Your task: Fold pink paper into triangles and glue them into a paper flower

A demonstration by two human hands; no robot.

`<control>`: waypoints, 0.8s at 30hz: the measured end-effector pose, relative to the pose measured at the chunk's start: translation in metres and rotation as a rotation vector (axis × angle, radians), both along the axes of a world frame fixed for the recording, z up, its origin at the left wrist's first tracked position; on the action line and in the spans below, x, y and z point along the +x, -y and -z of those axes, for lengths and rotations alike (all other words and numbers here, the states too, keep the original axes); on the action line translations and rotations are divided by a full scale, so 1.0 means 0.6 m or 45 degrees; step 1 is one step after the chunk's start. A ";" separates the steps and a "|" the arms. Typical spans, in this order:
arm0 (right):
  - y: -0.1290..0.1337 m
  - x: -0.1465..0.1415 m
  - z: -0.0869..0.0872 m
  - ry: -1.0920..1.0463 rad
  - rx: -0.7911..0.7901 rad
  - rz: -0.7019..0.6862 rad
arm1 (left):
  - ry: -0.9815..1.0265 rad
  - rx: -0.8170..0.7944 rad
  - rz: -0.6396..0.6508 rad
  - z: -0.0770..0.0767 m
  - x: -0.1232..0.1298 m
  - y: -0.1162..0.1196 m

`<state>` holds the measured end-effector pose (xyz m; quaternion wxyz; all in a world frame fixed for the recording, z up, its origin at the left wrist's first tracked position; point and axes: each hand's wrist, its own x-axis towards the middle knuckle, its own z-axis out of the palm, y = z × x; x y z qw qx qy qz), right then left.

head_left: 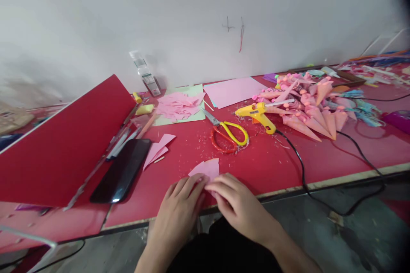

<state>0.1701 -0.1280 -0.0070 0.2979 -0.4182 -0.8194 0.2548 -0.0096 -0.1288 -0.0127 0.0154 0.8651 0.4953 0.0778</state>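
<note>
A fan-shaped piece of pink paper (209, 167) is at the table's front edge, its near end between my fingers. My left hand (183, 199) is closed on its left side, with thumb and index finger together at the paper. From the right, my right hand (235, 202) pinches the near tip, fingers bent. The fingertips of both hands nearly meet, and the paper under them is hidden. Beyond the paper lie scissors (230, 134) with one yellow and one red handle. Several pink paper pieces (158, 152) rest left of my hands.
A yellow glue gun (256, 115) lies at right, its black cord (301, 166) trailing over the front edge. Pink paper cones (314, 111) are heaped behind it. A phone (123, 172) and a red upright panel (73, 140) stand left. Cut pink paper (179, 104) and a bottle (147, 77) are farther back.
</note>
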 end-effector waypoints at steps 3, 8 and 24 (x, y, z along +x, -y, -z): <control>-0.015 0.030 -0.008 0.085 0.087 -0.041 | 0.080 -0.064 0.112 -0.010 -0.016 -0.008; -0.024 0.044 -0.006 0.358 0.150 -0.203 | 0.156 -0.124 0.177 -0.018 -0.027 -0.021; -0.019 0.014 0.008 0.234 0.095 -0.002 | 0.310 -0.203 0.026 -0.017 -0.003 -0.010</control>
